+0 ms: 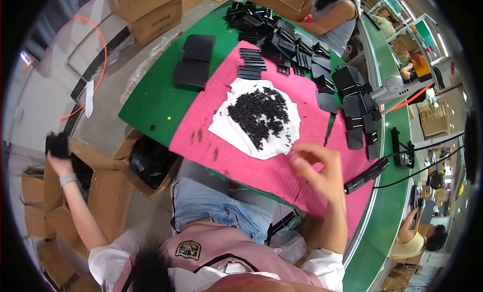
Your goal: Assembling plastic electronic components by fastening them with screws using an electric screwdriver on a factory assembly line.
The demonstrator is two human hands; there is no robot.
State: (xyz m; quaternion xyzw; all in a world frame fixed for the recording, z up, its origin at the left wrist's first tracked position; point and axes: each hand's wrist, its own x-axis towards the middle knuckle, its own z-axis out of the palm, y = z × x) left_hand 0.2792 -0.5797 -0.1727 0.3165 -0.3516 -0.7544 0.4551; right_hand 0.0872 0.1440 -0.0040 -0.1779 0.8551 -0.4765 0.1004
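Observation:
My left hand (58, 150) is stretched far out to my left, over an open cardboard box (103, 184), and is closed on a black part. My right hand (316, 167) hovers above the pink mat (241, 163) at the near right edge of a white sheet (229, 133); its fingers are curled with fingertips pinched together, and I cannot see anything between them. On the white sheet lies a heap of small black screws (260, 113).
The green table (156, 103) carries stacks of flat black plastic parts (193, 60) at the far left, more black parts (282, 38) at the back and right. A black electric screwdriver (366, 175) lies at the right. Another person (332, 15) works at the far end. Cardboard boxes (151, 12) stand behind.

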